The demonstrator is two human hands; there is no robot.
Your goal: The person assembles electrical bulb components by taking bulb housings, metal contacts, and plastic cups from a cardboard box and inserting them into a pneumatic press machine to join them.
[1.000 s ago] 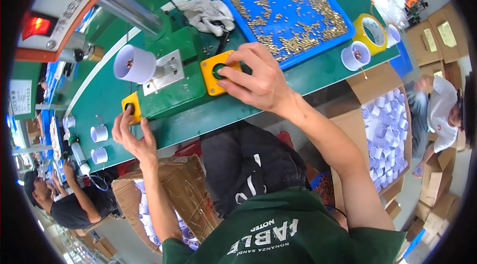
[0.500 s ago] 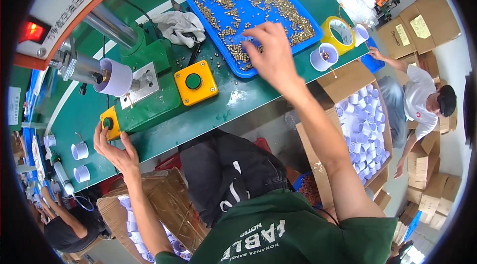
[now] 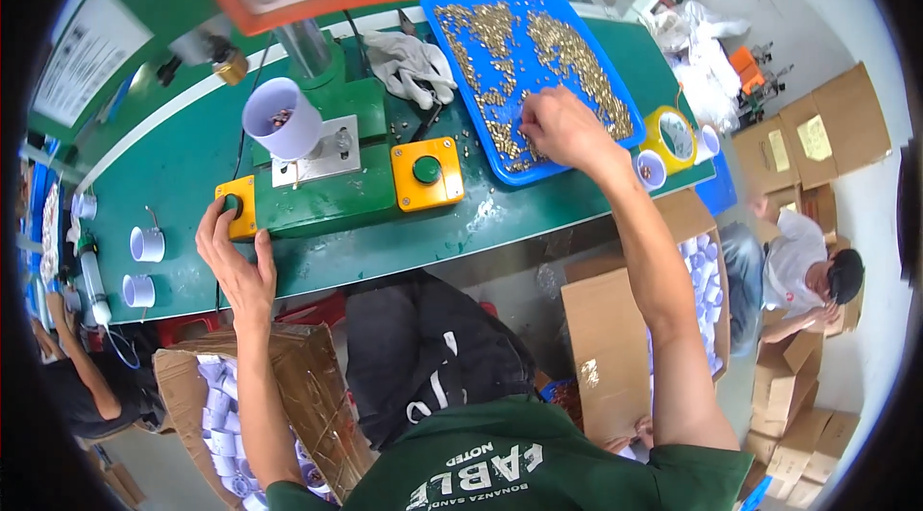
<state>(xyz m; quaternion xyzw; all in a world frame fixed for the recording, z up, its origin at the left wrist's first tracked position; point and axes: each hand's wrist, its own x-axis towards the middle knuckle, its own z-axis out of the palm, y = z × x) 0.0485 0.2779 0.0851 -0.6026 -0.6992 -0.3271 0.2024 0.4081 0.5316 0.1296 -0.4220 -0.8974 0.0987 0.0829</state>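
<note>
My left hand [image 3: 240,266] has its fingers spread, the fingertips resting on a small yellow button box [image 3: 246,199] with a dark green button, the thumb apart along the green press base [image 3: 322,199]. On that base stands a pale lavender plastic cup [image 3: 293,136] with copper-coloured bits inside. The press's brass-tipped ram [image 3: 231,67] is above and left of the cup, apart from it. My right hand [image 3: 569,129] is over the blue tray [image 3: 502,172] of small brass pieces [image 3: 562,45], fingers pinched together; what they hold is hidden.
A larger yellow button box [image 3: 444,186] sits right of the cup. Behind it lies a white glove [image 3: 409,69]. Yellow tape [image 3: 661,138] and another cup [image 3: 651,171] are right of the tray. Cartons of cups flank my legs. A person [image 3: 796,266] is at the right.
The press ram has come up out of the cup. My right hand has gone from loosely spread to pinched among the brass pieces. The whole view has shifted; my left hand stays at the button box.
</note>
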